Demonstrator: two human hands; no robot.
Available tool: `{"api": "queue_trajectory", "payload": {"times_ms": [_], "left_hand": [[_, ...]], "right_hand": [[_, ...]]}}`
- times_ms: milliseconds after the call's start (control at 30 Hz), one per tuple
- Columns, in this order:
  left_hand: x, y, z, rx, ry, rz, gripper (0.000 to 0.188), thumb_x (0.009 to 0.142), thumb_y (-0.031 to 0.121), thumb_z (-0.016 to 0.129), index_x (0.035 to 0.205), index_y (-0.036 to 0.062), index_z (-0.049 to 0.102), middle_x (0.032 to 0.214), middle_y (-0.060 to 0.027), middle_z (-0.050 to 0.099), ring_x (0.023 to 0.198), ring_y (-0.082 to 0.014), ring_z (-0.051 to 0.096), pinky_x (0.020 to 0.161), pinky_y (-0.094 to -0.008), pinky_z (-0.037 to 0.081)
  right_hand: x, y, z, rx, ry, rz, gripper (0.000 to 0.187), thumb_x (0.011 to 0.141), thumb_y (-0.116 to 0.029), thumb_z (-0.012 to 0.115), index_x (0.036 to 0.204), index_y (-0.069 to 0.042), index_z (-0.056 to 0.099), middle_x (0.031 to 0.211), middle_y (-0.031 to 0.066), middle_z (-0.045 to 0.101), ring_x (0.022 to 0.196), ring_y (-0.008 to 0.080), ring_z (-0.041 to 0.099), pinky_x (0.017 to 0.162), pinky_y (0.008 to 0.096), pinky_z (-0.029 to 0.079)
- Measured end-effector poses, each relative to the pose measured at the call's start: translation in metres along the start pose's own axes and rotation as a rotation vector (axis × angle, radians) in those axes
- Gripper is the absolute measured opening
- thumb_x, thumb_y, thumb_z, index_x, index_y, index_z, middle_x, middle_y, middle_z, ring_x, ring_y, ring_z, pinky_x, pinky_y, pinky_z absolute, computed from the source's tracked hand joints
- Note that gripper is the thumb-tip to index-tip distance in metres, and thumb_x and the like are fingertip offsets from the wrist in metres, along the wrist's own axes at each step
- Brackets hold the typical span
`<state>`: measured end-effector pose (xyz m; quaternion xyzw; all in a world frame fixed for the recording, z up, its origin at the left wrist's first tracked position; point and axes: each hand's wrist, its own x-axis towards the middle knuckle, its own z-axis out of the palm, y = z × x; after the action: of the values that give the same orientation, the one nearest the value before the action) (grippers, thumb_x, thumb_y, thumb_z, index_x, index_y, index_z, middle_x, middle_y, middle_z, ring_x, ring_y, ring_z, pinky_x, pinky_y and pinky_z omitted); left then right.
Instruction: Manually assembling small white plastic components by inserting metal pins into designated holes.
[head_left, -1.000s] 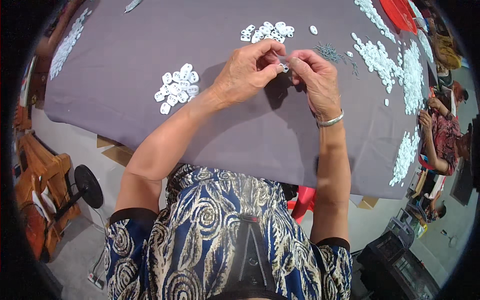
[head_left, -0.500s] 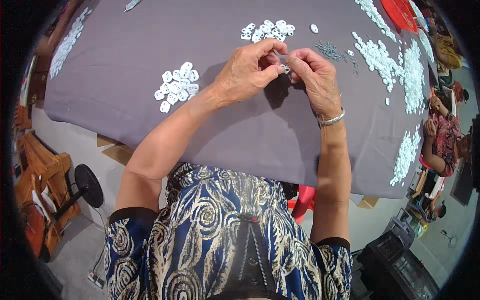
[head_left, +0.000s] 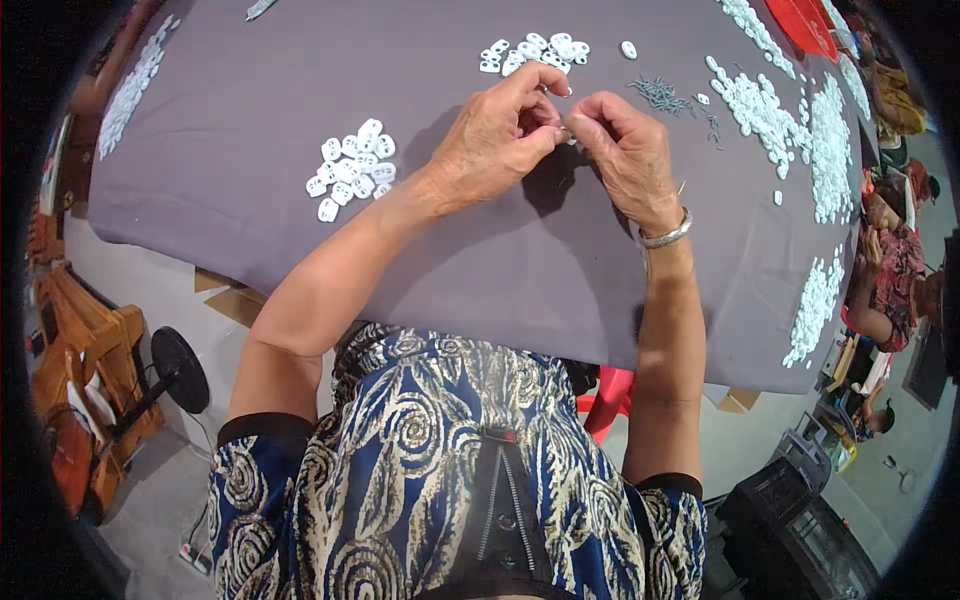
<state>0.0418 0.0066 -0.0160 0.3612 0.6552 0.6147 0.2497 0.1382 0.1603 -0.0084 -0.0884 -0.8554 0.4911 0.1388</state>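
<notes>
My left hand and my right hand meet over the middle of the table. Each is closed in a pinch, thumb against fingers. Between the fingertips sits a small white plastic piece, mostly hidden by the fingers. Just beyond my left hand lies a cluster of white two-holed plastic pieces. A similar pile of white two-holed pieces rests to the left of my left forearm. Beyond my right hand is a small heap of thin grey pieces that look like tiny springs.
A grey cloth covers the table. Large heaps of small white pieces spread along the right side, near a red container. Another white heap lies at the far left. A black fan stands left; people sit at the right.
My right fingers have shifted slightly left and now cover more of the small white piece. The view has moved a little; the piles look the same.
</notes>
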Motion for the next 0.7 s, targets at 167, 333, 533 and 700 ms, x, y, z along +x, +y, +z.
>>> {"api": "queue_trajectory", "payload": {"times_ms": [167,333,533,700], "left_hand": [[-0.001,-0.002,0.004,-0.002,0.069,0.008,0.026,0.084,0.004,0.064,0.106,0.0032,0.05,0.075,-0.0027,0.059,0.069,-0.0098,0.058,0.064,-0.0265,0.048],[0.0,-0.003,0.001,-0.048,0.076,-0.015,0.025,0.084,0.005,0.065,0.103,0.0038,0.05,0.074,-0.0028,0.06,0.07,-0.0091,0.058,0.065,-0.0258,0.048],[0.01,0.0,-0.018,-0.094,-0.015,0.013,0.026,0.083,0.005,0.066,0.105,0.0047,0.052,0.077,-0.0025,0.061,0.072,-0.0093,0.059,0.066,-0.0241,0.048],[0.017,0.007,-0.031,-0.138,0.063,-0.061,0.021,0.087,0.002,0.062,0.104,0.0049,0.05,0.081,0.0031,0.052,0.073,-0.0034,0.052,0.062,-0.0186,0.043]], "right_hand": [[0.0,-0.003,0.001,-0.044,0.006,0.014,0.016,0.092,-0.016,0.063,0.087,0.0,0.062,0.067,-0.005,0.053,0.061,0.0028,0.046,0.053,0.0202,0.04],[0.001,-0.005,0.004,-0.049,-0.004,0.07,0.017,0.092,-0.017,0.063,0.086,-0.001,0.061,0.067,-0.0049,0.053,0.061,0.0027,0.046,0.053,0.0202,0.04],[0.003,-0.013,0.008,0.169,0.049,0.033,0.014,0.093,-0.016,0.061,0.097,-0.003,0.062,0.077,-0.0061,0.056,0.065,0.0017,0.046,0.056,0.0171,0.038],[-0.002,-0.01,0.008,0.142,0.121,0.021,0.012,0.092,-0.012,0.061,0.098,-0.002,0.063,0.077,-0.0049,0.057,0.065,0.0016,0.047,0.057,0.0171,0.038]]}}
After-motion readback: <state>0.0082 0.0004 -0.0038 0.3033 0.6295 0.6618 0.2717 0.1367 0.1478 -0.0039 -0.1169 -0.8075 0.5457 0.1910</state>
